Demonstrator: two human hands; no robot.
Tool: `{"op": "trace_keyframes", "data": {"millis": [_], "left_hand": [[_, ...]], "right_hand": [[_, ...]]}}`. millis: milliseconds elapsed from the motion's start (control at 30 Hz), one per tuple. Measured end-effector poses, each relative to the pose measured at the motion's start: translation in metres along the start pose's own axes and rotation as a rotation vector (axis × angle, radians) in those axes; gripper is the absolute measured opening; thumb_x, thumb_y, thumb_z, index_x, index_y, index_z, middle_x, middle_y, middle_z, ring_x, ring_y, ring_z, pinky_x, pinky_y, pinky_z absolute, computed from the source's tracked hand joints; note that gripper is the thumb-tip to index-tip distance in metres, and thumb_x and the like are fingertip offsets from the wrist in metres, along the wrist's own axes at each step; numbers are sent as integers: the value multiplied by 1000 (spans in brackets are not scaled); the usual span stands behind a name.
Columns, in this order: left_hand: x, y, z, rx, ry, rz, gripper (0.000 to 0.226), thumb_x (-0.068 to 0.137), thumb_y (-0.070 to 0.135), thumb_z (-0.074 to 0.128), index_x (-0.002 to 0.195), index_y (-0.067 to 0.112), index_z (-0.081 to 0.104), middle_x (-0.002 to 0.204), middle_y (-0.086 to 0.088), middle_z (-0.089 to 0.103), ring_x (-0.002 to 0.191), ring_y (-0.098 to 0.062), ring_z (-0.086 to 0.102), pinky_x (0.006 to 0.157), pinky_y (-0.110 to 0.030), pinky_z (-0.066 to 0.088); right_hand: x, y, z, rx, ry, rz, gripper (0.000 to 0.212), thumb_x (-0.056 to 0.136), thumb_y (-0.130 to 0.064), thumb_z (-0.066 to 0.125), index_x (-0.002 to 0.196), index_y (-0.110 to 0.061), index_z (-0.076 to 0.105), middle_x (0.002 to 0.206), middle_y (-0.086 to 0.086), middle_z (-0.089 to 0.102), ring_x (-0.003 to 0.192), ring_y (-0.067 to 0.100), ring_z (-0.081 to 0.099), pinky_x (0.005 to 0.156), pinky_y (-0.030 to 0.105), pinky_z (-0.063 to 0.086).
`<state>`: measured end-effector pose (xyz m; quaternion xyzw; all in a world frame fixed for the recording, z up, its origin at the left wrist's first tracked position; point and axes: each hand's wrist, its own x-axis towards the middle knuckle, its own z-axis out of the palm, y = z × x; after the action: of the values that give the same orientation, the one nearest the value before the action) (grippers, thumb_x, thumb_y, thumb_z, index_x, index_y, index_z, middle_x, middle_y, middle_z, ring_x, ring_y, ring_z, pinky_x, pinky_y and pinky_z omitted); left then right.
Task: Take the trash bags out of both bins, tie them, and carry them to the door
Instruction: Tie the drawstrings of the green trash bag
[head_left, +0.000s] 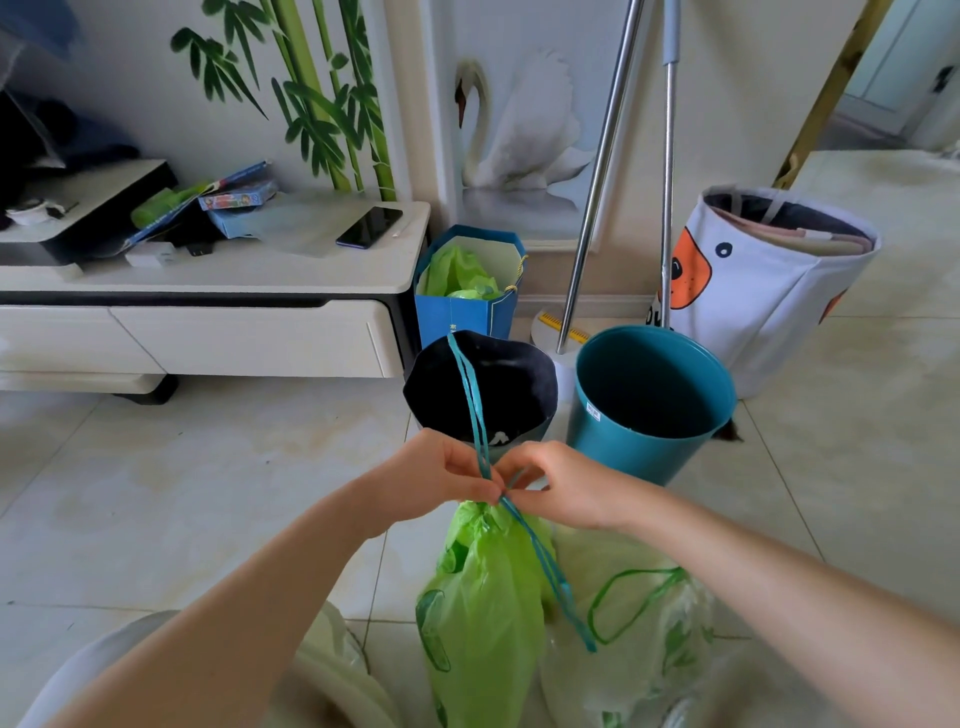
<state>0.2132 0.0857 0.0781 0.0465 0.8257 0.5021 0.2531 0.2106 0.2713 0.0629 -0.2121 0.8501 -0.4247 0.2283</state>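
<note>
A bright green trash bag (485, 597) hangs gathered at its neck below my hands. Its teal drawstring (474, 400) runs up in a loop from the neck and down in a second strand to the right. My left hand (441, 478) pinches the drawstring at the neck. My right hand (561, 483) grips the same drawstring from the other side. A second, pale bag with a green drawstring (644, 613) lies on the floor to the right. Behind stand two bins: a teal bin (649, 405), with no bag in it, and a dark-lined bin (483, 389).
A white TV cabinet (218, 312) with a phone and clutter stands at the left. A blue paper bag (467, 291) holds green plastic. Two mop poles (597, 171) lean on the wall. A white fabric basket (769, 280) sits at the right. The floor is pale tile.
</note>
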Motion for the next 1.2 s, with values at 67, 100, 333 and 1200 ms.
{"op": "trace_keyframes", "data": {"millis": [67, 100, 333, 1200], "left_hand": [[-2, 0, -2, 26, 13, -11, 6, 76, 16, 77, 81, 16, 78, 75, 3, 71, 72, -2, 61, 75, -18, 49], [-2, -1, -2, 43, 14, -17, 6, 77, 18, 76, 81, 16, 79, 74, 3, 69, 70, -3, 58, 74, -20, 47], [-4, -7, -6, 99, -14, -27, 8, 76, 25, 77, 80, 19, 79, 75, -9, 67, 72, -15, 55, 73, -28, 44], [7, -36, 3, 572, 356, 559, 6, 76, 22, 64, 76, 27, 61, 71, 14, 54, 69, -1, 51, 57, -28, 47]], "right_hand": [[2, -1, 0, 2, -8, 19, 12, 87, -15, 60, 94, -26, 62, 93, -11, 64, 100, 8, 62, 74, 7, 44], [3, -2, 0, 3, -15, 27, 12, 87, -17, 60, 94, -25, 63, 95, -10, 65, 102, 9, 62, 76, 10, 45], [8, 3, 9, -40, -6, 59, 13, 83, -16, 64, 93, -21, 71, 101, 3, 73, 99, 16, 66, 86, 30, 53], [20, 9, 9, 119, 64, 84, 12, 86, -16, 66, 89, -28, 68, 78, -15, 64, 68, -3, 58, 67, 17, 42]]}}
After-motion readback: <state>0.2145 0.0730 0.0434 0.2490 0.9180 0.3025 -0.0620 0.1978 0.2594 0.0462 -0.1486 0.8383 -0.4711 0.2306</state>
